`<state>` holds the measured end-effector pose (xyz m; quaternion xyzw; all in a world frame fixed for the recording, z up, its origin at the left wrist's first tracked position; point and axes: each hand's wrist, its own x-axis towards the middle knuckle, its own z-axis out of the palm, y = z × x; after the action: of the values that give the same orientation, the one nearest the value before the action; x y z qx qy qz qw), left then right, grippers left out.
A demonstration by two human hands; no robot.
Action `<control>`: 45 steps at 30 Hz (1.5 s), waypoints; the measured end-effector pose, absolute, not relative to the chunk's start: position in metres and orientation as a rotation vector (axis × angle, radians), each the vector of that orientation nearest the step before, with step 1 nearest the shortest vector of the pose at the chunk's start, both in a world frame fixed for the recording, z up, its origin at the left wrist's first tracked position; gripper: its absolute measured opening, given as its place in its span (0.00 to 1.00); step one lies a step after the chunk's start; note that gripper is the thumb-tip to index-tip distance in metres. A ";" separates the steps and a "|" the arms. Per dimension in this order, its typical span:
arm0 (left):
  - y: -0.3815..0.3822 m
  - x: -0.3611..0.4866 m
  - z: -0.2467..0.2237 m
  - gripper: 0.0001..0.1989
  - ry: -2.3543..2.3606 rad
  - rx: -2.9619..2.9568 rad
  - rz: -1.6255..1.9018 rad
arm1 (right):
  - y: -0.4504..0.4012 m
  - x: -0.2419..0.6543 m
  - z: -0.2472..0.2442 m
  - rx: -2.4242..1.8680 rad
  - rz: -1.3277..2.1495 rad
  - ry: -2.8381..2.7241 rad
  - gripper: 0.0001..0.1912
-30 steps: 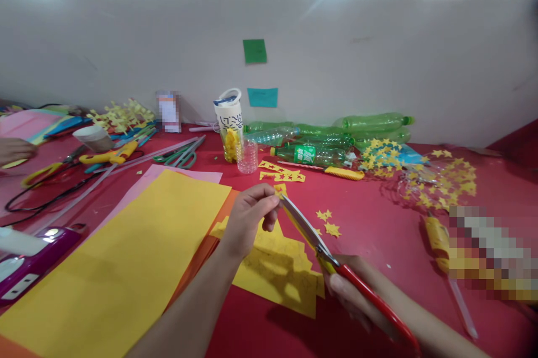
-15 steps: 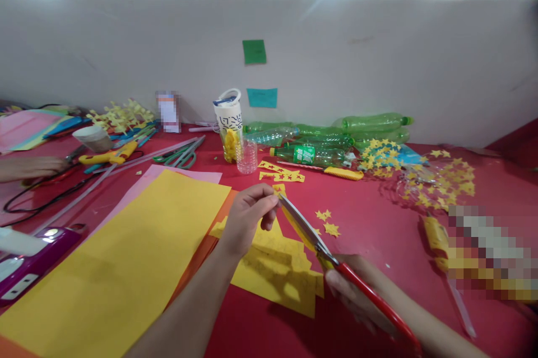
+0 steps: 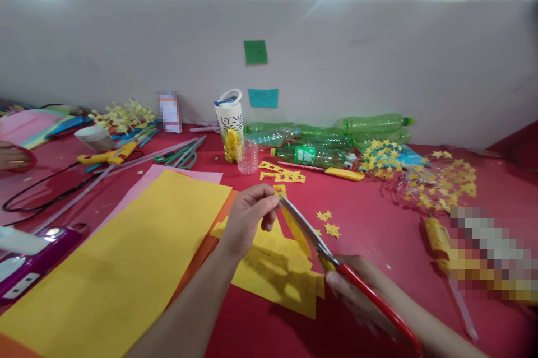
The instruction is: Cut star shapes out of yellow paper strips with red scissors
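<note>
My left hand (image 3: 252, 215) pinches a small yellow paper strip (image 3: 279, 190) between thumb and fingers. In my right hand (image 3: 357, 291) is a pair of red-handled scissors (image 3: 305, 226), its blades pointing up and left with the tips at the strip beside my left thumb. Part of the strip hangs down behind the blades. Beneath both hands lie yellow paper pieces (image 3: 273, 282). Several cut yellow stars (image 3: 332, 229) rest right of the blades. Strips with star-shaped holes (image 3: 282, 172) lie just beyond my left hand.
Large yellow sheets (image 3: 126, 251) cover the left of the red table. Green bottles (image 3: 323, 154) and a white tumbler (image 3: 229, 120) stand or lie along the wall. Glue guns (image 3: 437, 240) sit at both sides, with star bunches (image 3: 441, 179) at right. Another person's hand (image 3: 14, 156) is far left.
The hanging part of the yellow strip has shifted slightly beneath the blades. At far left, the other person's hand has drawn back from the glue gun. My hands stay nearly in place.
</note>
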<state>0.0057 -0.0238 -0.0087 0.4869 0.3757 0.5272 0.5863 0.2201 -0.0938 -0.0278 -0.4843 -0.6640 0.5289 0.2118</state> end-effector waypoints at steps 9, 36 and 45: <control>-0.023 0.003 -0.009 0.10 0.880 1.208 1.231 | -0.094 0.221 -0.020 -1.398 1.545 -1.829 0.27; -0.026 0.010 -0.004 0.09 0.835 1.390 1.384 | -0.095 0.225 -0.022 -1.193 1.648 -1.840 0.29; -0.027 0.013 -0.008 0.10 0.895 1.437 1.376 | -0.099 0.222 -0.019 -1.250 1.681 -1.740 0.31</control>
<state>0.0135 -0.0269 -0.0079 0.5842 0.3638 0.5593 0.4621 0.2217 -0.0987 -0.0191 -0.4489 -0.6251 0.6039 0.2077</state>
